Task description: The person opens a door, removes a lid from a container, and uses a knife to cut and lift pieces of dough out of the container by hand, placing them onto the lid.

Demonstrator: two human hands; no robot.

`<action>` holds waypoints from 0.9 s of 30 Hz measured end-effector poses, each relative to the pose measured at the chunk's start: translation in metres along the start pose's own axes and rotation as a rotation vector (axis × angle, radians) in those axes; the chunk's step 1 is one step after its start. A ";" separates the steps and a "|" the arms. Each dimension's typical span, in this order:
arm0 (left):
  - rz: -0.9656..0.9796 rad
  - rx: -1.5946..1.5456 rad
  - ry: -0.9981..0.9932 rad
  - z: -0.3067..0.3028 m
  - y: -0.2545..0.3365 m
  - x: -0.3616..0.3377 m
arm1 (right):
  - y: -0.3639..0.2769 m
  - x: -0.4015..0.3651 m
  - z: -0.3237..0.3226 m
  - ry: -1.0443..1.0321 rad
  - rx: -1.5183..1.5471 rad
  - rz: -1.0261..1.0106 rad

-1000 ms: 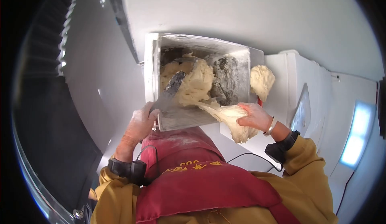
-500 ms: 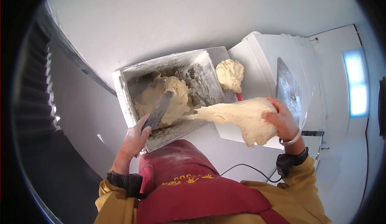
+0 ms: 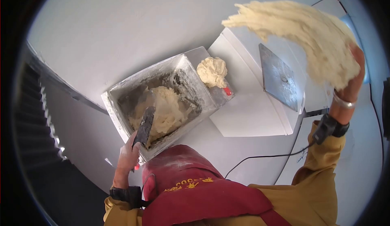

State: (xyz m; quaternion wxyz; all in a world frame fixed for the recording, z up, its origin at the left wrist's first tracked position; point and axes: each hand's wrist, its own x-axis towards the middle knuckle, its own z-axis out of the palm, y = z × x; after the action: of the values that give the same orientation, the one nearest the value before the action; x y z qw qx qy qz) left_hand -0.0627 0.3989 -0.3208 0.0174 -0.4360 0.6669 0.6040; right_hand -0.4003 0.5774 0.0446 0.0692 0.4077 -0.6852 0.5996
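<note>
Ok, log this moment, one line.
left hand: grips scraper in mixer tub | right hand: holds dough lump high | smaller dough piece: beside tub

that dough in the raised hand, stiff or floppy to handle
Probably soft and floppy: the dough lump trails from the right hand in a long tail. Likely sticky and stretchy, given its ragged, stringy end. Seems heavy, much bigger than the hand.

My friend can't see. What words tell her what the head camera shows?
A person's right hand holds a big stretchy dough piece high up. Their left hand holds a scraper in a metal tub holding a dough mass. A smaller dough lump sits beside the tub.
</note>
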 end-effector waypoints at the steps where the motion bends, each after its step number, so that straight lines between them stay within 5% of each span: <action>1: -0.014 -0.002 0.003 0.001 0.002 -0.001 | 0.001 0.006 0.005 0.001 -0.019 -0.031; 2: -0.032 -0.007 0.008 0.002 0.003 -0.002 | 0.010 0.017 0.002 -0.153 -0.091 -0.062; 4: -0.009 0.004 0.042 0.003 0.002 -0.006 | 0.043 0.034 0.000 -0.140 -0.299 -0.166; 6: 0.000 0.015 0.099 0.000 0.002 -0.008 | 0.088 0.045 0.009 -0.154 -0.141 -0.049; 7: -0.004 0.017 0.130 -0.001 0.000 -0.010 | 0.122 0.053 0.009 -0.170 -0.404 -0.152; 10: -0.074 -0.017 0.206 0.005 0.002 -0.013 | 0.191 0.024 0.054 -0.230 -0.995 0.064; 12: -0.116 -0.048 0.245 0.010 0.004 -0.011 | 0.339 -0.018 0.076 -0.348 -0.743 -0.257; 13: -0.128 -0.065 0.264 0.016 0.001 -0.009 | 0.406 -0.056 0.094 -0.435 -0.704 -0.210; 15: -0.176 -0.115 0.276 0.026 0.009 -0.005 | 0.405 -0.100 0.127 -0.506 -1.145 0.150; 18: -0.246 -0.165 0.261 0.039 0.025 -0.007 | 0.407 -0.078 0.131 -0.684 -1.019 0.123; 19: -0.231 -0.176 0.268 0.045 0.024 -0.002 | 0.401 -0.067 0.130 -0.784 -0.949 0.291; 22: -0.180 -0.172 0.322 0.055 0.030 0.011 | 0.403 -0.067 0.126 -0.824 -1.069 0.175; 24: -0.189 -0.172 0.362 0.060 0.034 0.016 | 0.418 -0.052 0.111 -0.990 -0.925 0.187; 25: -0.198 -0.172 0.382 0.063 0.034 0.015 | 0.421 -0.032 0.102 -1.122 -0.699 0.439; 26: -0.203 -0.175 0.402 0.066 0.033 0.014 | 0.410 -0.023 0.091 -1.035 -0.320 0.223; 27: -0.203 -0.179 0.421 0.069 0.031 0.013 | 0.395 -0.011 0.091 -1.063 -0.290 0.245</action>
State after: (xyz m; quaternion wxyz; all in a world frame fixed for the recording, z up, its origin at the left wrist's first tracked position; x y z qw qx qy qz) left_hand -0.1246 0.4451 -0.3221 -0.1001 -0.6169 0.5526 0.5515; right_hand -0.6104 0.4824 -0.2884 -0.3004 0.5573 -0.7435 0.2151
